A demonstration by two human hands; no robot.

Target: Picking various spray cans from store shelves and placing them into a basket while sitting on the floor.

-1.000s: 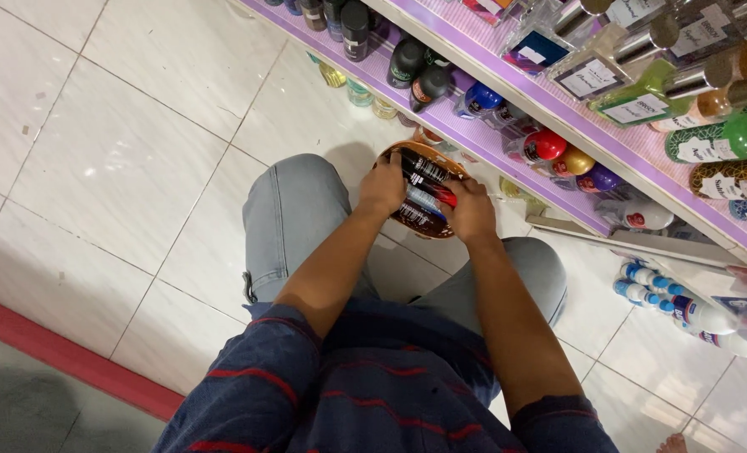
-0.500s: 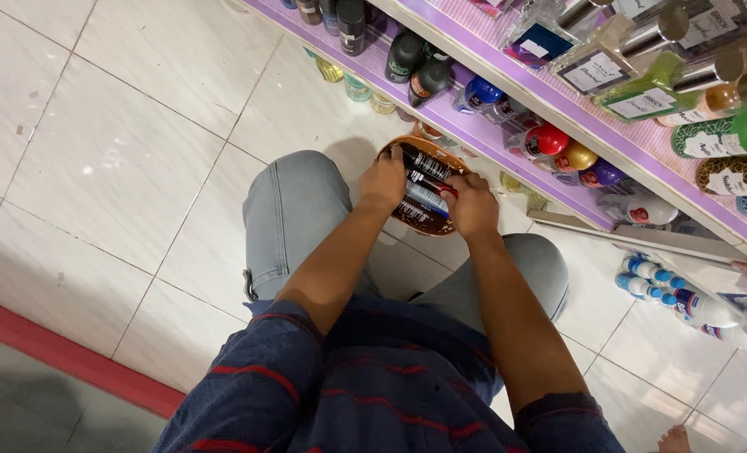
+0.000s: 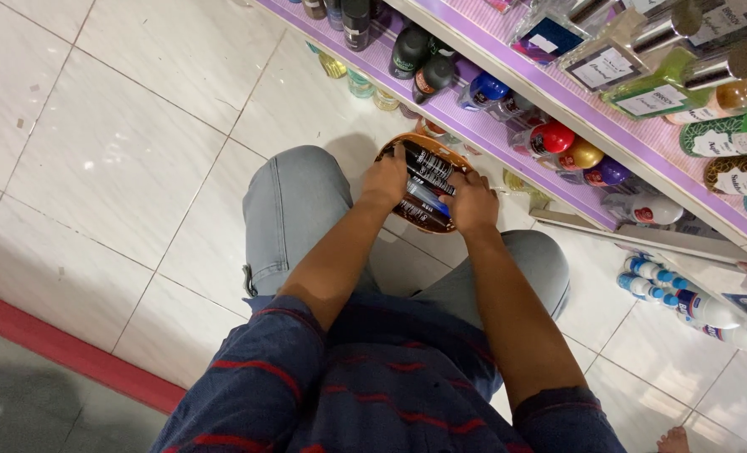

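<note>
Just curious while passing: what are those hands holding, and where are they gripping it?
A round brown basket of dark bottles, with the left hand and right hand on opposite sides of its rim.

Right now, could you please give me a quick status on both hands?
Left hand and right hand both grip the brown basket of dark tubes. Basket held above the knees, beside the purple shelf. Nothing between.

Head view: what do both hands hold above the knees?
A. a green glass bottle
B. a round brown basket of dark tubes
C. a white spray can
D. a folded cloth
B: the left hand and right hand grip a round brown basket filled with dark tubes.
</note>
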